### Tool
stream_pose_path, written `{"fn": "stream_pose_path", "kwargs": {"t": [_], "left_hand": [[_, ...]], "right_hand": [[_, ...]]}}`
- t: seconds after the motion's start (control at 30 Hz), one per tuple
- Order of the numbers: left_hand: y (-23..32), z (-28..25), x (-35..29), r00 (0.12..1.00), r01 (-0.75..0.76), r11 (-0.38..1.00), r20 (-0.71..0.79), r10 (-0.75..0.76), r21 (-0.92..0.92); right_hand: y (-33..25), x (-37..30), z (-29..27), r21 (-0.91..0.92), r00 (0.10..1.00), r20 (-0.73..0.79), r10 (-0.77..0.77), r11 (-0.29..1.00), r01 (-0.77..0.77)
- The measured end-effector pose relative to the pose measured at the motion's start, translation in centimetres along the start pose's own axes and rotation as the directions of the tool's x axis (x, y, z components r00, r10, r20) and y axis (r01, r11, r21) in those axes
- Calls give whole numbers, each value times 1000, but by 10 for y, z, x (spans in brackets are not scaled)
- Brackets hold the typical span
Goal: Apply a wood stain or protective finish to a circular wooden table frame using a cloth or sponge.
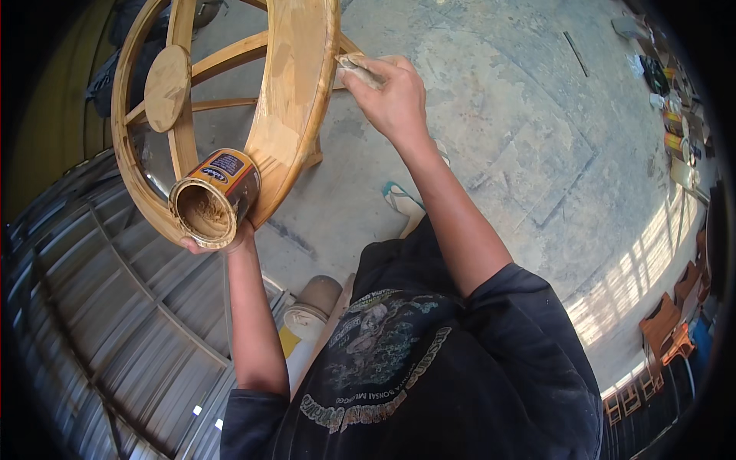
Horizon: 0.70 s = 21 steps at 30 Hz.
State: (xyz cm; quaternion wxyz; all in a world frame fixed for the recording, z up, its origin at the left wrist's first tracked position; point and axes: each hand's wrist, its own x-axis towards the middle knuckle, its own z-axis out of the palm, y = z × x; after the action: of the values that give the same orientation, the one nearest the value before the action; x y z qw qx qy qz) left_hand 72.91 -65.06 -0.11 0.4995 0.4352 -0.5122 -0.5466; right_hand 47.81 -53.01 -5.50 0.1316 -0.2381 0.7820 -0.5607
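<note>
My left hand (239,236) is closed around the underside of an open tin (244,182) with a red, yellow and blue label. The tin is tilted toward me, and tan paste (211,215) coats its inside and rim. My right hand (397,96) pinches a small, flat, pale tool (366,72) smeared with paste, perhaps a putty scraper. Its tip meets the outer edge of a round wooden frame (295,100). Spokes cross this frame to a round disc (167,88), and paler patches mark the wood. The tin is in front of the frame's lower part.
Beneath me stretches a grey concrete floor (506,153). Near my left elbow stand a grey bucket (320,293) and a white-topped container (305,320). Tins (675,134) and other items line the far right side, with brown wooden pieces (661,326) below them. Corrugated metal sheeting (130,330) rises at left.
</note>
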Motion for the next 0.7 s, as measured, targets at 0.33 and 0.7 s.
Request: {"fn": "stream_pose_path", "kwargs": {"t": [0.33,0.7], "left_hand": [[-6,-7,-3,1000,-11,1000,-21,11,10],[-14,-15,-3,999,-30,999,14,31,-38]], "right_hand": [[36,-58,13,251,1000,-16,-20,968,23],[57,-56,33,9,954,-26,-298,954,298]]}}
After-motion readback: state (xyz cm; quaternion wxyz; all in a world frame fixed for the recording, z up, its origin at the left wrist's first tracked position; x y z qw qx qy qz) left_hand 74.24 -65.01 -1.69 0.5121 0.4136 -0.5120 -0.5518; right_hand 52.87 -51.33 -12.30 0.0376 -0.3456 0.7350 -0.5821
